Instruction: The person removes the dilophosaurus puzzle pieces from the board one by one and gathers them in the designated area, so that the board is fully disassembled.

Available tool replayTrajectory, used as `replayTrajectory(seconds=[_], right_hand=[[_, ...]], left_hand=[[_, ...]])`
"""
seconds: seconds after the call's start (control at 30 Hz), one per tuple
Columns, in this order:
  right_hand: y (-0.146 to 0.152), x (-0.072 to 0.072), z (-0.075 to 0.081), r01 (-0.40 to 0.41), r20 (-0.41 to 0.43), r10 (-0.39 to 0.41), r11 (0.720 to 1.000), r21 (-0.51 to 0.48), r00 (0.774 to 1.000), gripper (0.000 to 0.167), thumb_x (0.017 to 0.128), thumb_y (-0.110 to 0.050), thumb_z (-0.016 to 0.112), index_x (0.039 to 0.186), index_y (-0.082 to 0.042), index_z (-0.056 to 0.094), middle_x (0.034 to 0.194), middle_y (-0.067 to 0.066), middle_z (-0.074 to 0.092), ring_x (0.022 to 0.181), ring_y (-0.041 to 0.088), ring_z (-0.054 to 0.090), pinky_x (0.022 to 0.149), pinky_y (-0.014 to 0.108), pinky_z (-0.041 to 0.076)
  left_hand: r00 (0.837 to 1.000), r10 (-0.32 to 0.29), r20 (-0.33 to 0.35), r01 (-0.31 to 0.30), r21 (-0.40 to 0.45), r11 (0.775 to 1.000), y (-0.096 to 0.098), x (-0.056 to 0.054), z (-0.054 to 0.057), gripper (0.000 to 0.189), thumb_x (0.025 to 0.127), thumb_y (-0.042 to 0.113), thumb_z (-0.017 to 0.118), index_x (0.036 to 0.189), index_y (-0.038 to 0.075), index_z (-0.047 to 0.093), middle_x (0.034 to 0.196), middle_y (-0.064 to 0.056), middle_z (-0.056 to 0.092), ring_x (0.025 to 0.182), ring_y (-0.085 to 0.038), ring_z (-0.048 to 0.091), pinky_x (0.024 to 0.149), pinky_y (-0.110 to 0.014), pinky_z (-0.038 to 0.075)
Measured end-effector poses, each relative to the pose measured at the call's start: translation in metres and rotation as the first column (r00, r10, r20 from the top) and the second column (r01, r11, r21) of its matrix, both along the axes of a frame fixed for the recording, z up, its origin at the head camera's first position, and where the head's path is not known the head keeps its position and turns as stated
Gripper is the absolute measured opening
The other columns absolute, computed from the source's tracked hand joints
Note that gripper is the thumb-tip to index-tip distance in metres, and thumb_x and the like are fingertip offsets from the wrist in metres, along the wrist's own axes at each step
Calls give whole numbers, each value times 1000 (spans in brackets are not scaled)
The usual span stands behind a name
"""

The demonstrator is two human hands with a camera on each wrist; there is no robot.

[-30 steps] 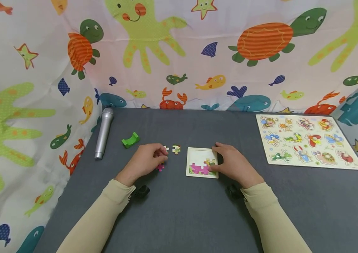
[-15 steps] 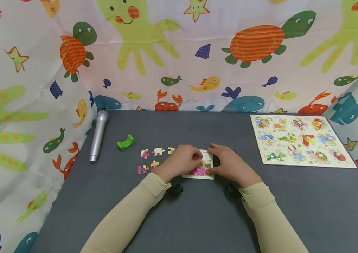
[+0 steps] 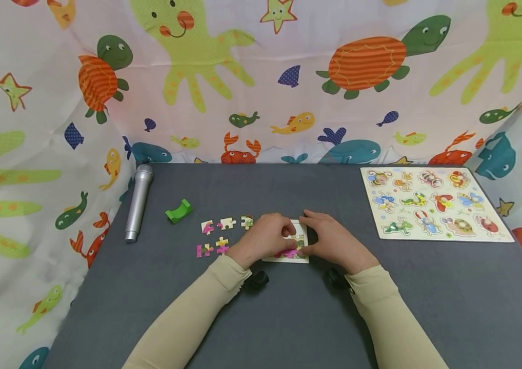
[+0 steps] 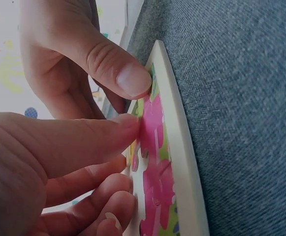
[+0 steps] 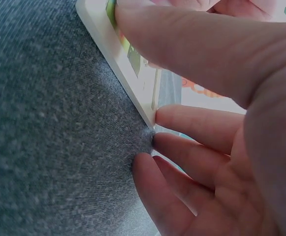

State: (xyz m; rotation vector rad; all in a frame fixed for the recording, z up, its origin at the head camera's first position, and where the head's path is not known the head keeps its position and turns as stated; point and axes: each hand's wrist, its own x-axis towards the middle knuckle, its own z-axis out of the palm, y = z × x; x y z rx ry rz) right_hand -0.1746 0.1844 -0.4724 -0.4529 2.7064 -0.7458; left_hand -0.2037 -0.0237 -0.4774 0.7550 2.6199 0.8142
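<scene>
A small square wooden jigsaw tray (image 3: 288, 260) lies on the grey table, holding joined pink and green pieces. My left hand (image 3: 266, 237) is over its left side, thumb and index finger pinching a puzzle piece that they mostly hide. In the left wrist view, the left thumb (image 4: 91, 140) meets the pink picture (image 4: 155, 142) inside the pale rim. My right hand (image 3: 335, 241) holds the tray's right side, thumb on the front part and fingers at the far corner (image 5: 151, 115). Several loose puzzle pieces (image 3: 227, 223) lie in two rows left of the tray.
A green curved block (image 3: 179, 211) sits behind the loose pieces. Further left lies a silver microphone (image 3: 139, 205). At the back right is a large insect puzzle board (image 3: 506, 237). A sea-animal curtain (image 3: 270, 77) hangs along the table's back and sides.
My left hand has moved right from the loose pieces to the tray, and stays there over the last half second. My right hand keeps its hold on the tray. The head view has shifted slightly.
</scene>
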Motion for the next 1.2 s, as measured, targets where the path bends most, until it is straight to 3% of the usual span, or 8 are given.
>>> replayTrajectory(seconds=[0.53,1.2], right_hand=[[0,-1,0,0,-11,0,1000,12,1000,83,89,-29,90,157,-2,53,172,22,39,159,47,37,124,62,38],[0,-2,-3,16,-3,-16,1000,11,1000,83,89,-30,90,158,-3,53,173,20,38,160,46,35,125,63,37]], left_hand=[[999,14,42,-15,17,1000,-1,2,0,27,92,27,88,112,11,79,102,-4,71,89,-13,60,81,-30,53],[1000,16,-21,-15,37,999,-1,1,-2,15,98,25,80,108,14,79,98,1,70,86,-10,61,80,-27,53]])
